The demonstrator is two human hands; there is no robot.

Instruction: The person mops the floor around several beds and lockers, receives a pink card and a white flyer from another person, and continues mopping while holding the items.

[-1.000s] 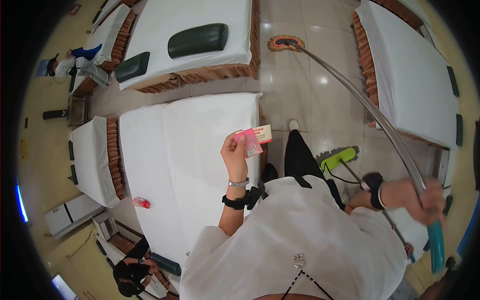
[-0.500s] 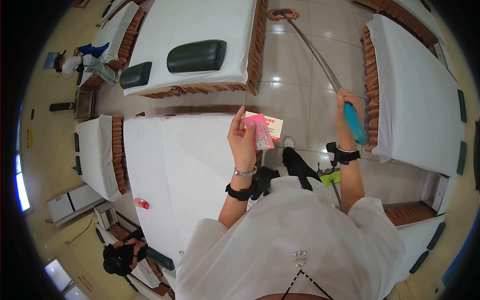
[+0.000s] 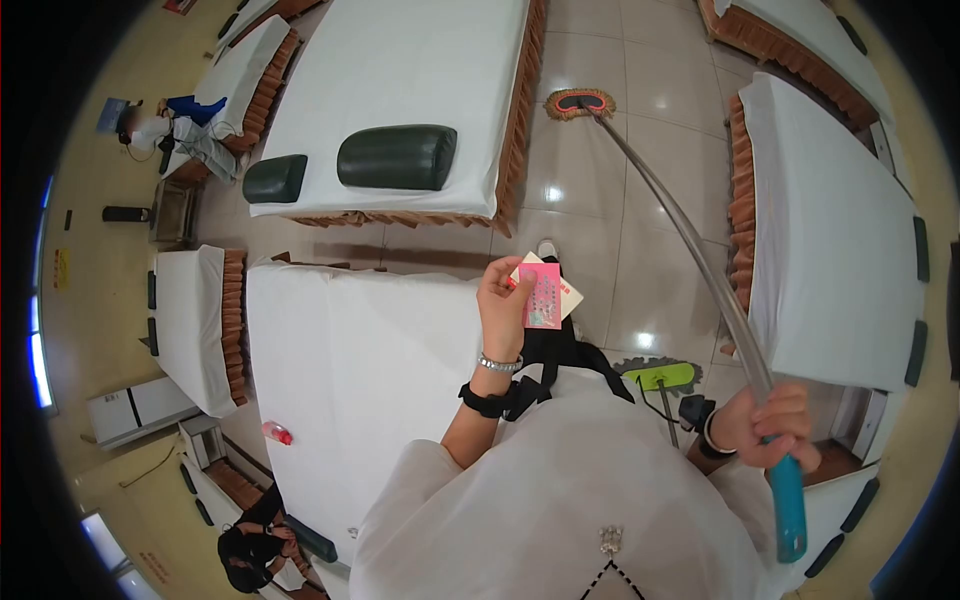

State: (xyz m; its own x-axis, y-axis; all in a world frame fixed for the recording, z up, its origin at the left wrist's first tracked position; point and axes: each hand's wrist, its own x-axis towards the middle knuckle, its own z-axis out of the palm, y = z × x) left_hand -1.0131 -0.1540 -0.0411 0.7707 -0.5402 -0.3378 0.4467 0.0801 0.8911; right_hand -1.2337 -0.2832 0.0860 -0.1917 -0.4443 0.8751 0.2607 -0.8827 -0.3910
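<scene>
My right hand (image 3: pixel 768 428) is wrapped around the long pole of a mop (image 3: pixel 733 312), just above its teal grip (image 3: pixel 788 510). The pole runs forward to a flat mop head (image 3: pixel 580 104) with a tan fringe, lying on the tiled floor. In front of my body, my left hand (image 3: pixel 502 305) pinches a pink card (image 3: pixel 543 297) with small printed marks. Behind it, a cream card with red print (image 3: pixel 571 297) sticks out, held in the same grip.
White-covered beds (image 3: pixel 380 340) with brown ruffled skirts line both sides. Dark green bolsters (image 3: pixel 397 157) lie on one. A second mop with a lime-green head (image 3: pixel 662 376) is on the floor at my right. Two people (image 3: pixel 255 550) are at the left. A red-capped bottle (image 3: pixel 277 433) lies on the near bed.
My right hand has pulled back toward my right side, drawing the mop head nearer across the floor. The cards in my left hand have shifted slightly right and closer to me.
</scene>
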